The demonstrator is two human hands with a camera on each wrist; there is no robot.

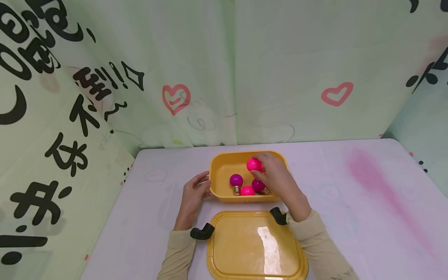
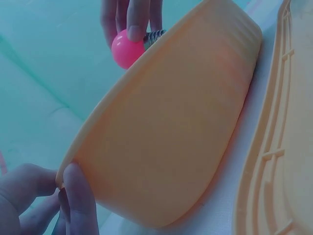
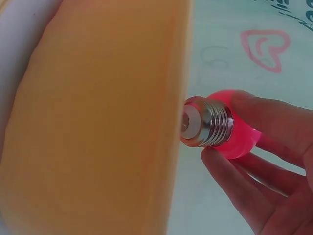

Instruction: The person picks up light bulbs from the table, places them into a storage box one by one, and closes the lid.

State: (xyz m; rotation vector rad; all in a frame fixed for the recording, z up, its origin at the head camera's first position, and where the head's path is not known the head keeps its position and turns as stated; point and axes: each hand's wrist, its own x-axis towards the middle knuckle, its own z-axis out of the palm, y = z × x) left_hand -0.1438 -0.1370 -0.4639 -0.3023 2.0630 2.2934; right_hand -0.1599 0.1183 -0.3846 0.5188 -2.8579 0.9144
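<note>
My right hand (image 1: 278,177) pinches a pink light bulb (image 1: 253,164) over the yellow plastic box (image 1: 224,198). In the right wrist view, the bulb's silver screw base (image 3: 212,122) points toward the box's rim, with fingers and thumb around the pink globe. My left hand (image 1: 192,198) holds the box's left rim between thumb (image 2: 80,200) and fingers. Inside the box lie a purple bulb (image 1: 236,180) at the left, a second purple bulb (image 1: 258,184) lying tilted, and another pink bulb (image 1: 247,190) near the front wall.
A flat yellow lid (image 1: 241,249) lies on the white table (image 1: 350,217) just in front of the box, under the forearms. Black wrist mounts (image 1: 203,232) sit by both cuffs. Behind the table hangs a pale green cloth (image 1: 280,77) with drawings.
</note>
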